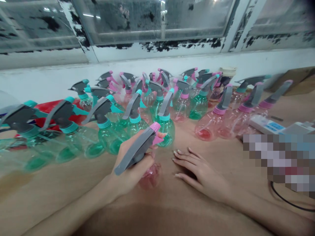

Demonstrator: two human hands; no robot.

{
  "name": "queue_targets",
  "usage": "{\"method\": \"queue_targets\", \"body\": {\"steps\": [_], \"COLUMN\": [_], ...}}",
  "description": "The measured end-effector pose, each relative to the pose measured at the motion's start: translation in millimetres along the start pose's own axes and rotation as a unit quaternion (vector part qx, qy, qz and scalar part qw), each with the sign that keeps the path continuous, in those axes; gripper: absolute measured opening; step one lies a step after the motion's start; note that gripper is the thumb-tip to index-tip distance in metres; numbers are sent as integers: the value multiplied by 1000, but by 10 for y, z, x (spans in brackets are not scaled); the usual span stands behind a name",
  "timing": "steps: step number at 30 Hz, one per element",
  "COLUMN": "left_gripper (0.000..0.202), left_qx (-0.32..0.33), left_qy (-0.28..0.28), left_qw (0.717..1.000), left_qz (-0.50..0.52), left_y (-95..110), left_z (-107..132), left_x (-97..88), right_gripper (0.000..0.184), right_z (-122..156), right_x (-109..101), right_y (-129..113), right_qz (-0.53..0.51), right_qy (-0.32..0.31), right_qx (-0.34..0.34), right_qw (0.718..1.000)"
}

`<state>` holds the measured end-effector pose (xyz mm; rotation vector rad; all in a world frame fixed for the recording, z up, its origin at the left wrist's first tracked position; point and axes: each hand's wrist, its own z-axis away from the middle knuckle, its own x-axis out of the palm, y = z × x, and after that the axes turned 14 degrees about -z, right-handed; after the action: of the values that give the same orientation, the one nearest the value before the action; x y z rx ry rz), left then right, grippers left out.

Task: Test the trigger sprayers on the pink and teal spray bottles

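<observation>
My left hand point(137, 164) is closed around the neck of a pink spray bottle point(151, 177). Its grey trigger head with a pink nozzle points away to the upper right, and my fingers hide its collar. My right hand point(197, 168) lies on the wooden table just right of that bottle, fingers stretched out, holding nothing. Directly beyond my hands stands a green spray bottle point(167, 127) with a turquoise collar.
Several green spray bottles point(113, 137) line the left, with more green and pink ones behind. Pink spray bottles point(209, 126) stand at the right, near a white device point(265, 124). A red object point(51, 111) lies at the left, a cardboard box point(292, 80) at the far right. A black cable point(285, 198) curves at the right edge.
</observation>
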<state>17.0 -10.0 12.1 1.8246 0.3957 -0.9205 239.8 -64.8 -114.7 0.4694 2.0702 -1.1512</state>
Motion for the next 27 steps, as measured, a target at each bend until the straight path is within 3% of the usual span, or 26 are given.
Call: {"method": "queue_targets", "body": {"steps": [5,11,18,23,27], "left_gripper": [20,14,14,12,11], "left_qx": [12,-21,1,31,10], "left_qy": [2,8,6,14,26], "left_qw": [1000,1000,1000,998,997], "left_qz": [11,6,2,56,66], "left_y": [-33,-76,-27,-59,-69], "left_z": [9,30,8,7,21], "left_x": [20,56,36,67,78], "right_gripper": [36,35,35,36,37], "right_z": [-13,-18,-12,-10,-5], "right_x": [-23,-29,-26,-21,-17], "right_y": [52,72,85,94,98], "right_qz": [5,-1,4,6,8], "right_qy": [-22,-20,-22,-25,-27], "right_qx": [0,-4,-3,-5,-3], "right_qw": [1000,1000,1000,1000,1000]}}
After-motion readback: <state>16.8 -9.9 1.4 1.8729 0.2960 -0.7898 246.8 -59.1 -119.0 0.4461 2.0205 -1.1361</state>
